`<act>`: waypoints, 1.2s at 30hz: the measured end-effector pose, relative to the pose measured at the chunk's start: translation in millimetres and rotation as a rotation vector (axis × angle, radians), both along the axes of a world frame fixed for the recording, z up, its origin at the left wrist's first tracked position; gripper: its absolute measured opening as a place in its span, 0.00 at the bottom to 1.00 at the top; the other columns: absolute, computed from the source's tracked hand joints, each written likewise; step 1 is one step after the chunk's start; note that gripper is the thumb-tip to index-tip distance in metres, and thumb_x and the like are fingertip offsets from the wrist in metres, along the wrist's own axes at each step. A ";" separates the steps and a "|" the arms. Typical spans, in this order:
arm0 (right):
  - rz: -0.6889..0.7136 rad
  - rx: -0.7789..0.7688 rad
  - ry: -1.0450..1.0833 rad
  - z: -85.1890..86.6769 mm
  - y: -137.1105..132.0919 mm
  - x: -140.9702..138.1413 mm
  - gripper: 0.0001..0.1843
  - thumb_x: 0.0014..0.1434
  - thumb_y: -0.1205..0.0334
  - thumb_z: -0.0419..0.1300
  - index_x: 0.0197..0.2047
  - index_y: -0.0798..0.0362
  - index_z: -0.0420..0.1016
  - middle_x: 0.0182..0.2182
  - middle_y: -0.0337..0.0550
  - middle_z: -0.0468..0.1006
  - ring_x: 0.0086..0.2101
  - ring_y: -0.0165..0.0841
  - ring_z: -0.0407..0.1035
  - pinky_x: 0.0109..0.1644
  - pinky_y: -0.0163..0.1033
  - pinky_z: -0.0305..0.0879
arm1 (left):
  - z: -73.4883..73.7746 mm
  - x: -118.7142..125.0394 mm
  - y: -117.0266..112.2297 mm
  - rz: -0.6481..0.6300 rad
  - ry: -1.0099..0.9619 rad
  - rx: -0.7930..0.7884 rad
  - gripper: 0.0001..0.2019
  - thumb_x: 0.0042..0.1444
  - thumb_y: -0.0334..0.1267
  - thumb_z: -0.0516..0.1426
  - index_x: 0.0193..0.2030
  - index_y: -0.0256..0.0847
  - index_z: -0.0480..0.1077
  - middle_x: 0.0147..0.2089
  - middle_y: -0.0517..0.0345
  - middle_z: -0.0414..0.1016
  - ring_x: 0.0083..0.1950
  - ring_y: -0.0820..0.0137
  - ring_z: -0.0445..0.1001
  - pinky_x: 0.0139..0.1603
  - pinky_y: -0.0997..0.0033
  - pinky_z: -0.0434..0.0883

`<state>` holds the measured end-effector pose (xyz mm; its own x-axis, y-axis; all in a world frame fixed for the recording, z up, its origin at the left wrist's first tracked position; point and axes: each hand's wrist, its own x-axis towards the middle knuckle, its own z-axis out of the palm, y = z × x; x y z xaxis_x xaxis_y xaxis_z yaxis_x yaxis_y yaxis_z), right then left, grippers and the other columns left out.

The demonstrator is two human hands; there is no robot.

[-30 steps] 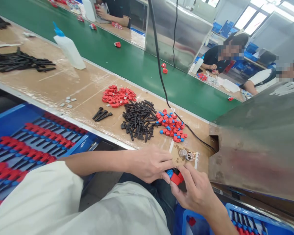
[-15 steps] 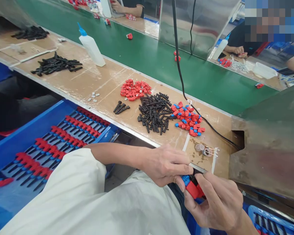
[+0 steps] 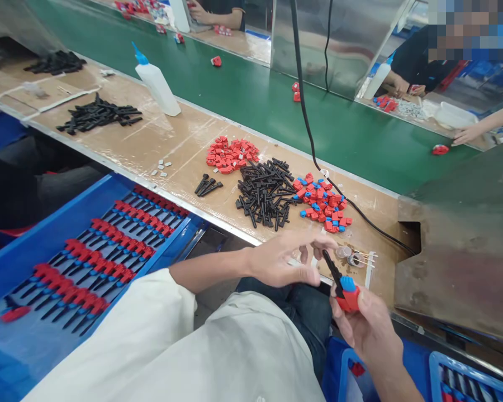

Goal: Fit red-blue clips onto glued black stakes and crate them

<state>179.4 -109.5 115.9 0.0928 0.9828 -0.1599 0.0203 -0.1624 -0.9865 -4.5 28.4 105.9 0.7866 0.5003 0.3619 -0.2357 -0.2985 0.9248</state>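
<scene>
- In the head view, the red end of the red, blue and black piece point(image 3: 347, 295) was partly covered by the right hand point(image 3: 373, 324), by whose thumb and fingers it was pinched near the front edge of the bench point(image 3: 193, 129).
- The left hand point(image 3: 283, 259) was held with thumb and fingers parted beside the black stick's tip; whether the tip was touched could not be told.
- The blue tray point(image 3: 46, 240) was cut off at the left.
- Half a second earlier, the piece had been gripped by both hands; since then its stick had been exposed.
- A co-worker's hand point(image 3: 467, 135) had been brought in near a red part point(image 3: 440, 149) on the green belt point(image 3: 243, 95).
- The brown bench was covered partly by heaps of red caps point(image 3: 231, 155), black sticks point(image 3: 266, 192) and red-and-blue parts point(image 3: 322, 202).
- The right side was bounded by a metal panel point(image 3: 465, 240).
</scene>
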 end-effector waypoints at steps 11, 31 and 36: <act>0.016 -0.092 0.751 1.6 -3.5 -32.9 0.24 0.68 0.42 0.44 0.37 0.49 0.71 0.24 0.36 0.60 0.18 0.26 0.40 0.14 0.30 0.40 | -36.7 56.2 -36.2 -0.273 -0.194 -0.915 0.35 0.49 0.64 0.64 0.52 0.34 0.76 0.44 0.38 0.81 0.47 0.58 0.80 0.50 0.61 0.75; -1.384 -0.523 -0.340 -35.1 -338.5 94.2 0.33 0.34 0.33 0.68 0.31 0.55 0.79 0.29 0.47 0.77 0.25 0.34 0.66 0.30 0.42 0.65 | -60.2 105.7 -105.0 -0.667 0.151 -0.766 0.20 0.60 0.47 0.61 0.56 0.38 0.77 0.46 0.42 0.82 0.45 0.59 0.79 0.45 0.64 0.74; -1.364 -0.765 -0.481 -67.0 -403.8 112.1 0.25 0.36 0.38 0.65 0.26 0.53 0.80 0.23 0.42 0.74 0.24 0.35 0.66 0.29 0.41 0.62 | -69.9 113.4 -106.8 -0.562 0.267 -0.715 0.22 0.58 0.50 0.62 0.53 0.37 0.78 0.44 0.42 0.81 0.44 0.57 0.77 0.44 0.62 0.73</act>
<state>291.5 -513.2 48.9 0.9575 -0.1536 -0.2443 -0.2758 -0.7362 -0.6180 108.9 -78.4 36.0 0.9922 0.0566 -0.1108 0.0734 0.4528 0.8886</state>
